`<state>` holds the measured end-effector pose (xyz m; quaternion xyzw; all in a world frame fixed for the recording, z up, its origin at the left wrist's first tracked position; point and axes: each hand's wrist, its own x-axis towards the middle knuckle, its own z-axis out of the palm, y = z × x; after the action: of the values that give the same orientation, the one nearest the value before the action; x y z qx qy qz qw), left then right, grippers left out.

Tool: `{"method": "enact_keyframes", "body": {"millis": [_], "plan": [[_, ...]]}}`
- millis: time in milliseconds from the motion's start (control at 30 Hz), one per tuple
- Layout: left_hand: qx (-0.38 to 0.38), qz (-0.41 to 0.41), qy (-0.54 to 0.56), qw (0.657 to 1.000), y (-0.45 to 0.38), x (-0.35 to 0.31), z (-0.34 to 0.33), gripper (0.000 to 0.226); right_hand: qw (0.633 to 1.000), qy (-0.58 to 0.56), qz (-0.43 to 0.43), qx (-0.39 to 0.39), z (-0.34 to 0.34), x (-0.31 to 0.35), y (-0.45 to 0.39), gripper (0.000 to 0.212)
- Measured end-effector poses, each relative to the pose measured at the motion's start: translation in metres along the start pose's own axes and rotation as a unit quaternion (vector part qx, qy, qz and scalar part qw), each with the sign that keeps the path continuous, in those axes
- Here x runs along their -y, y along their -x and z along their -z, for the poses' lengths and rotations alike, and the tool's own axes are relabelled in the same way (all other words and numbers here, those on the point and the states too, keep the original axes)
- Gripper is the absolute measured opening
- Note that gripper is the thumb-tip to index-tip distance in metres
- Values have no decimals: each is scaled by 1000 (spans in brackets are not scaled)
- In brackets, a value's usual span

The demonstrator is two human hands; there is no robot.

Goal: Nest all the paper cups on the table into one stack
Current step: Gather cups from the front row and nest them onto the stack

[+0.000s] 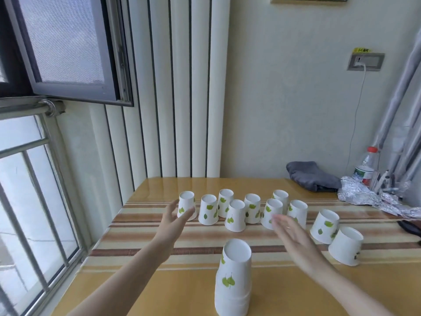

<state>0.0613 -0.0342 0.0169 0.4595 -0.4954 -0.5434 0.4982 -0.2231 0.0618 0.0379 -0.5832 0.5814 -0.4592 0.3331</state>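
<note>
A stack [232,279] of nested paper cups, white with green leaf prints, is seen upside down at the near middle of the table [159,293], on bare yellow wood just in front of a striped cloth [141,238]. Ten single cups are set upside down farther back on the cloth: eight are grouped in a loose double row across the middle, from the leftmost cup [186,204] to one at [297,213], and two more are placed apart at the right, one [324,226] just beyond the other [345,245]. The left hand [174,221] is held open with fingers spread, its fingertips overlapping the base of the leftmost cup; whether contact is made cannot be told, and nothing is gripped. The right hand [293,238] is blurred, open and flat, raised just in front of a cup [271,214] in the row, and nothing is held by it. At the far right of the table a grey folded cloth [312,176], crumpled foil [364,195] and a plastic bottle [366,166] are seen.
</note>
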Motion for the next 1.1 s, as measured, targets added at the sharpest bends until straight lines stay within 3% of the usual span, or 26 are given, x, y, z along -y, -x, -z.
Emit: {"method": "enact_keyframes", "body": {"millis": [100,233,367,467,633,800,933,1000,1100], "plan": [[-58,8,-84,995,-44,12,2,94,996,38,-17,-73,24,-26,-28,32],[-107,26,-152,982,-94,25,2,97,992,58,-54,-95,32,-56,-50,28],[-114,43,-160,980,-134,35,1,92,991,100,-56,-69,21,-76,-64,32],[-107,63,-188,974,-144,34,-3,74,984,157,-19,-86,15,-83,-81,39],[-155,-10,-167,974,-126,4,-11,61,951,285,32,-119,7,-67,-118,59],[-73,-108,-117,985,-76,-54,-30,61,873,483,-53,-39,3,-65,-144,64],[57,-130,-98,985,-20,-80,-49,52,842,530,-61,-79,-2,-62,-144,40],[100,-139,-106,980,4,-83,-56,51,846,522,-51,-100,-2,-53,-137,31],[156,-144,-136,968,32,-78,-62,55,892,435,-33,-119,2,-31,-116,34]]}}
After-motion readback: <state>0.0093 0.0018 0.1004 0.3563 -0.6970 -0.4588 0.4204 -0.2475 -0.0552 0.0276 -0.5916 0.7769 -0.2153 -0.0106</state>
